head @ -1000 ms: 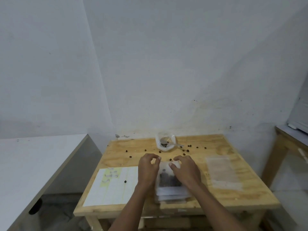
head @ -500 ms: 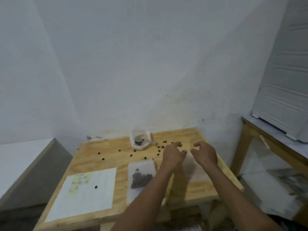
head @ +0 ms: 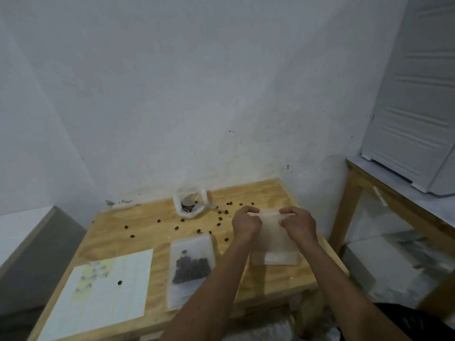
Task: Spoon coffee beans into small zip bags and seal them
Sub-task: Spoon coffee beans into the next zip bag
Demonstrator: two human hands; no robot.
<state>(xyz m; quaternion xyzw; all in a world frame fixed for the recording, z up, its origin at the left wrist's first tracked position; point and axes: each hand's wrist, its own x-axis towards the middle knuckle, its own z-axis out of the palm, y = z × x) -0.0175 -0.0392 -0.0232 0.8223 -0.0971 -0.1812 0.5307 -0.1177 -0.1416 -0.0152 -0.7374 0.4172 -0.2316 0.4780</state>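
An empty clear zip bag [head: 275,244] lies flat on the right side of the wooden table [head: 152,225]. My left hand [head: 245,223] pinches its top left corner and my right hand [head: 299,223] pinches its top right corner. To the left lies a filled zip bag [head: 190,263] with dark coffee beans in its lower half, on top of other bags. At the back stands an open plastic bag of beans [head: 189,201] with a spoon [head: 208,206] sticking out to the right. Several loose beans [head: 220,219] are scattered over the table.
A lined paper sheet [head: 105,294] with one bean on it lies at the front left. A second wooden table [head: 394,205] with a white appliance [head: 418,107] stands to the right. A white surface [head: 19,230] sits at the left. The wall is close behind.
Both hands left the filled bag, moved right and took hold of the empty bag's top edge. The view swung to the right.
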